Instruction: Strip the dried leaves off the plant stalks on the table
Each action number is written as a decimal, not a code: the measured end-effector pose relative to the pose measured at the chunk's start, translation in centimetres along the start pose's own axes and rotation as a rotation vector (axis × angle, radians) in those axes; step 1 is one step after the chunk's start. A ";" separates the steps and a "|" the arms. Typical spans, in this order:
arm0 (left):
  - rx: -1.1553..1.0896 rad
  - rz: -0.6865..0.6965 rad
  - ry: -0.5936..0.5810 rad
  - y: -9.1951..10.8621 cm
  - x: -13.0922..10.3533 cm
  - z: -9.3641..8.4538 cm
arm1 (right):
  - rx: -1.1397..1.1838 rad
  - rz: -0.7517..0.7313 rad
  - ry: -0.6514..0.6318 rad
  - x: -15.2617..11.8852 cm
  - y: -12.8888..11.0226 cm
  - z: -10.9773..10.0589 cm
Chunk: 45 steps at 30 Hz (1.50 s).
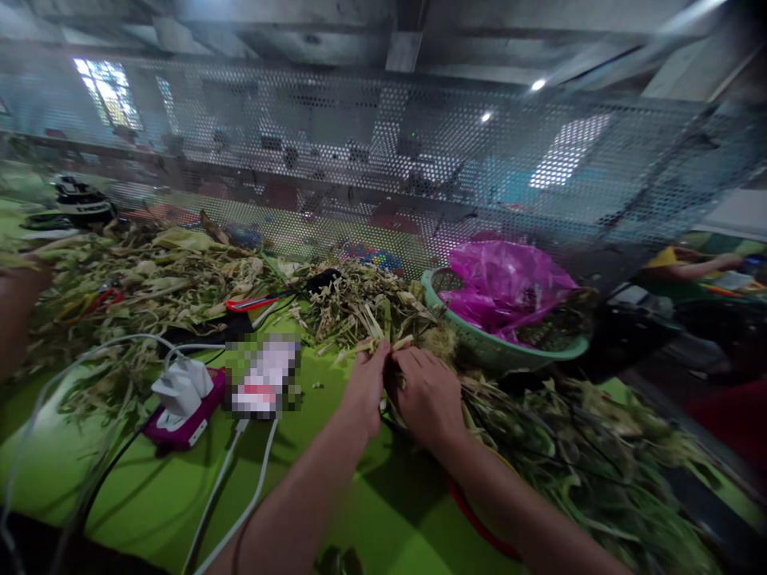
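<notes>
My left hand [363, 385] and my right hand [427, 394] meet over the green table, fingers pinched close together. Between their fingertips is a pale yellow-green strip of plant stalk [401, 343], its ends poking out on both sides. The thumbs and fingers hide its middle. Just beyond the hands lies a heap of dry plant scraps [341, 307]. Greener stalks and leaves [575, 455] spread to the right of my right forearm.
A green basket [509, 355] holds a purple plastic bag [509, 283]. On the left are a purple power strip [185, 419] with white plugs, a charging phone [267, 379], a red cutter knife [252, 303] and more plant scraps [144, 279]. A perforated metal screen [335, 160] stands behind. Other people's arms show at both sides.
</notes>
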<state>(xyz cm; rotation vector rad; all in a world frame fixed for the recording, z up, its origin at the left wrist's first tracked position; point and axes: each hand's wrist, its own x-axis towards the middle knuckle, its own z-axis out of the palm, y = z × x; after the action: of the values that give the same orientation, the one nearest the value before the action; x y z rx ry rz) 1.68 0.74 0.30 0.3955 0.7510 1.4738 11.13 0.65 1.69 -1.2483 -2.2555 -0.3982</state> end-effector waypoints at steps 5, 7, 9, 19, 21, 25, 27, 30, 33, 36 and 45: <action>0.080 0.070 0.034 0.5 -0.1 0.0 | 0.084 0.032 -0.070 0.3 0.1 -0.1; 0.136 0.097 0.038 0.7 0.0 -0.1 | 0.125 0.039 -0.097 0.4 0.1 -0.4; 0.203 0.118 0.031 0.9 0.2 -0.4 | 0.145 0.034 -0.110 0.4 0.0 -0.9; 0.420 0.215 -0.033 1.3 0.5 -1.1 | 0.294 0.114 -0.142 0.6 0.3 -1.6; 0.392 0.172 -0.038 1.5 0.6 -1.0 | 0.366 0.167 -0.148 0.7 0.6 -1.6; 0.273 0.095 -0.136 2.0 0.7 -1.0 | 0.419 0.206 -0.094 0.9 1.2 -1.8; 0.263 0.100 -0.184 2.0 0.8 -1.2 | 0.434 0.213 -0.072 1.0 1.4 -1.9; 0.311 0.114 -0.168 1.9 1.0 -1.3 | 0.468 0.216 -0.061 1.0 1.6 -1.9; 0.317 0.124 -0.153 1.7 1.1 -1.3 | 0.439 0.167 -0.047 0.9 1.5 -1.9; 0.304 0.151 -0.144 1.7 1.2 -1.2 | 0.322 0.073 -0.030 0.6 1.1 -1.9; 0.170 0.150 -0.094 2.0 1.3 -1.5 | 0.265 -0.081 -0.088 0.3 0.2 -2.2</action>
<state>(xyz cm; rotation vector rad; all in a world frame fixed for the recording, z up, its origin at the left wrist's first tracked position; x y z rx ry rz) -0.90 1.89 0.22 0.6588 0.7873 1.5245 11.84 -0.16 3.67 -1.0591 -2.3473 -0.0694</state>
